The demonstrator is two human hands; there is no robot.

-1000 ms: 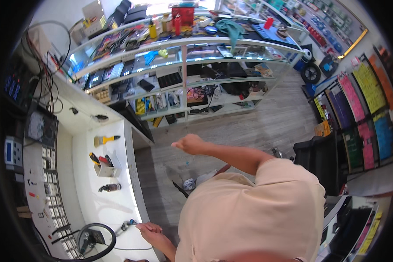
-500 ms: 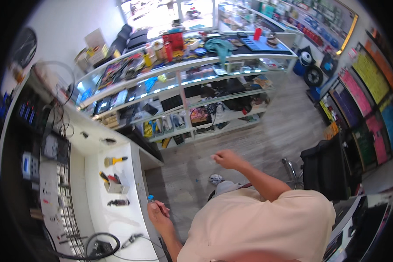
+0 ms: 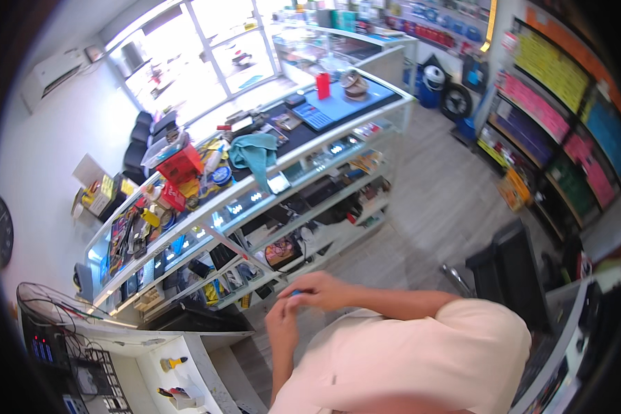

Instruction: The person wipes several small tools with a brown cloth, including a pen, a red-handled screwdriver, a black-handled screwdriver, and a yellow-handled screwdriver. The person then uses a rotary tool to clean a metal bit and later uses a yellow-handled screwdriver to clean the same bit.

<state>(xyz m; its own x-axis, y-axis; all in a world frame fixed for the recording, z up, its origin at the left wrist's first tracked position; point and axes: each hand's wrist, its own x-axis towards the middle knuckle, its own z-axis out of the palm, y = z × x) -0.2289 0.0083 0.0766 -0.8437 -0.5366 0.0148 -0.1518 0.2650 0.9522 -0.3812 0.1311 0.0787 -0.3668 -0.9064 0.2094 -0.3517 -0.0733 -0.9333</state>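
Note:
My two hands meet in front of my body. Between them a small blue thing (image 3: 296, 292) shows, perhaps a cap or top; the rest of it is covered by fingers. My left hand (image 3: 283, 319) is closed round it from below. Over its top lies my right hand (image 3: 320, 290), fingers curled and pressed against the blue part. Both hands are held in the air, above the floor between the white workbench (image 3: 199, 366) and the glass display counter (image 3: 217, 224).
On the workbench lie a yellow brush (image 3: 173, 363) and a small holder with tools (image 3: 185, 397). The counter top carries a teal cloth (image 3: 254, 153), a red box (image 3: 179, 164) and a blue mat (image 3: 367, 96). A black chair (image 3: 507, 272) stands to my right.
My view has turned right, away from the workbench. My right hand has come across to my left hand, which carries the small blue-topped thing, and now grips its top.

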